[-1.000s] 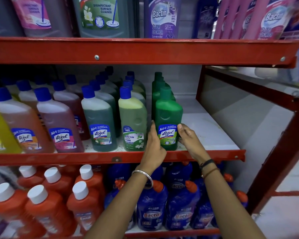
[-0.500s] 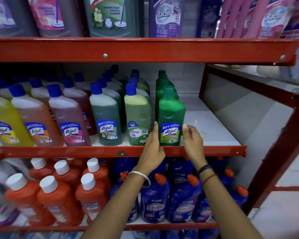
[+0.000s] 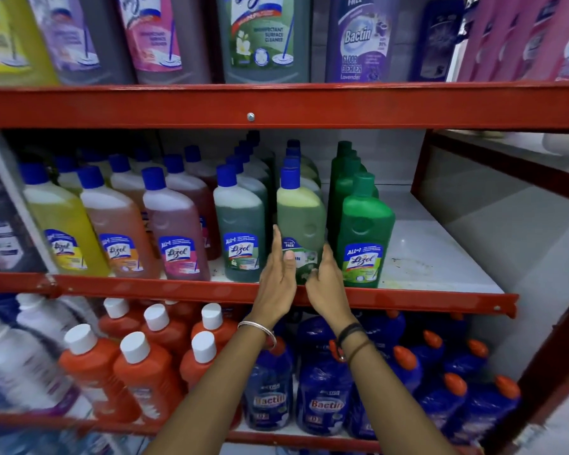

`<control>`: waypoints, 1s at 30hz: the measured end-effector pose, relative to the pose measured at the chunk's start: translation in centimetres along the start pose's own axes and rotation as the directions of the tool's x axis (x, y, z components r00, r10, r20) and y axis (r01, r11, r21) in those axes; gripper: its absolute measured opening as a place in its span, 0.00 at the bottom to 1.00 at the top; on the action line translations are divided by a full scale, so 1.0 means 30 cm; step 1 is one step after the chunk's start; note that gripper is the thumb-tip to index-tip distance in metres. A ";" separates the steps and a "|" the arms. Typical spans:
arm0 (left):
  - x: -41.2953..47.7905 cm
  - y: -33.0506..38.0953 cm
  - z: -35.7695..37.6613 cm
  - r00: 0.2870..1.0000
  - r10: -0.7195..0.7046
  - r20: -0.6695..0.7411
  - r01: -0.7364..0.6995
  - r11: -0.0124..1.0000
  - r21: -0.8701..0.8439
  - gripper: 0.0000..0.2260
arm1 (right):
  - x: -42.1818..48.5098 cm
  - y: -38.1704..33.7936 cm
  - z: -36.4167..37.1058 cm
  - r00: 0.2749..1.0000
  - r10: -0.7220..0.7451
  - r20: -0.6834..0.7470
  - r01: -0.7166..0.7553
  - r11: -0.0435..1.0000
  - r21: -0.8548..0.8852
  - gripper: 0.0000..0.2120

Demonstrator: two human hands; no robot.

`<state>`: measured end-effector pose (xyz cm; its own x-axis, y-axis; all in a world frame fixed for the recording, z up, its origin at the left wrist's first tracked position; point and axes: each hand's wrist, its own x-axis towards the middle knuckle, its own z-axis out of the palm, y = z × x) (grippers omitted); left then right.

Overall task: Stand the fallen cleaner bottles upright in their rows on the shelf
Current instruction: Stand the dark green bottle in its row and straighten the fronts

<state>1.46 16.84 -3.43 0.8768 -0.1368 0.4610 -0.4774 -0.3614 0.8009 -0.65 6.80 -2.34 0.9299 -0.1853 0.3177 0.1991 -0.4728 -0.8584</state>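
Note:
On the middle shelf (image 3: 408,300) rows of cleaner bottles all stand upright. The front bottle of the light green row (image 3: 301,218) has a blue cap and a partly hidden label. My left hand (image 3: 276,280) lies flat against its left side with the thumb across the front. My right hand (image 3: 326,284) presses its lower right side, so the bottle sits between both palms. Right beside it stands a dark green Lizol bottle (image 3: 365,231), untouched. A grey-green Lizol bottle (image 3: 240,231) stands just to the left.
Bare white shelf board (image 3: 434,257) lies right of the dark green row. Pink, amber and yellow bottles (image 3: 174,231) fill the left. Orange bottles (image 3: 145,372) and blue Bactin bottles (image 3: 322,395) stand below, large bottles (image 3: 263,37) above. A red post (image 3: 555,339) stands at the right.
Both hands have left the dark green Lizol bottle and shifted one row left onto the light green bottle. The camera has moved closer and turned slightly left.

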 end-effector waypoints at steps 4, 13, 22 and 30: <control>-0.034 0.004 -0.012 0.999 -0.037 -0.007 0.037 0.996 0.084 0.25 | -0.008 -0.009 0.000 0.999 -0.009 -0.049 0.005 0.997 -0.077 0.32; -0.062 -0.004 -0.053 0.999 -0.012 0.037 0.007 0.991 0.135 0.23 | -0.017 -0.018 -0.019 0.997 -0.042 -0.057 0.032 0.984 -0.178 0.27; -0.053 -0.035 -0.207 0.950 -0.031 -0.310 0.012 0.998 -0.064 0.25 | -0.154 -0.101 0.168 0.943 -0.230 -0.239 0.220 0.973 -0.069 0.22; 0.014 -0.090 -0.336 0.980 -0.185 0.068 0.180 0.980 0.082 0.35 | -0.006 -0.188 0.303 1.000 -0.009 0.026 0.014 0.984 -0.178 0.36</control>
<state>2.54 27.04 -1.55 0.9519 -0.1297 0.2775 -0.3058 -0.4548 0.8364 0.88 17.34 -1.23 0.9357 -0.1586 0.3152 0.1537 -0.6209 -0.7687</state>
